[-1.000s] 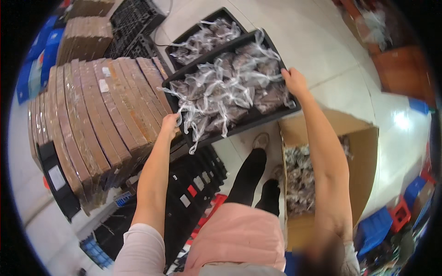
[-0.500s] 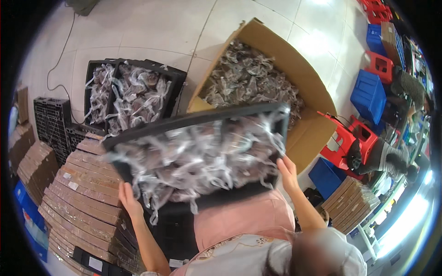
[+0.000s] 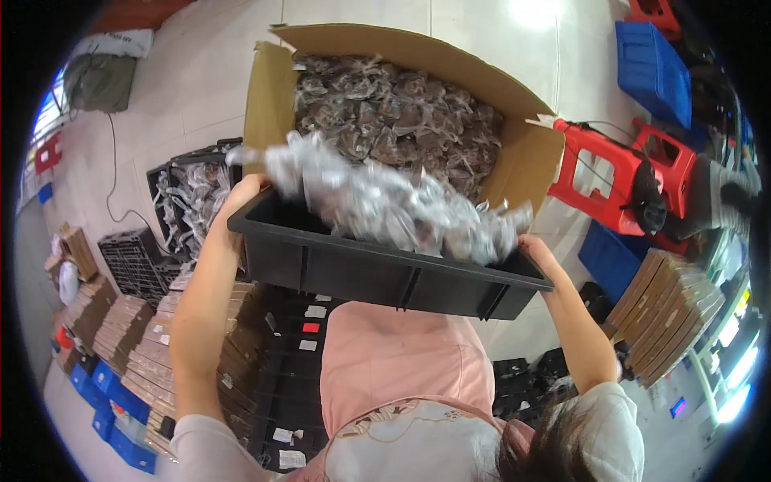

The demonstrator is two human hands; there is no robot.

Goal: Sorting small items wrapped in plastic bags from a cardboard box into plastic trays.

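My left hand (image 3: 247,191) grips the left end of a black plastic tray (image 3: 385,277), and my right hand (image 3: 536,251) holds its right end. The tray is tilted away from me over the near side of an open cardboard box (image 3: 271,92). Clear plastic bags (image 3: 401,205) with dark contents, blurred by motion, lie massed at the tray's far side, above the box. More bags of the same sort (image 3: 401,112) fill the box's inside. What the bags contain is too unclear to name.
Left of the box stands another black tray with similar bags (image 3: 197,189), beside a black pallet (image 3: 132,261). Flat cardboard stacks (image 3: 152,345) rise at my left. Red stools (image 3: 582,181), a blue bin (image 3: 654,72), more cardboard (image 3: 671,309) and a person in grey (image 3: 715,201) are on the right.
The tray has moved up and over the box and tipped away from me. Its bags have shifted to the far side. The box now sits more centrally in view.
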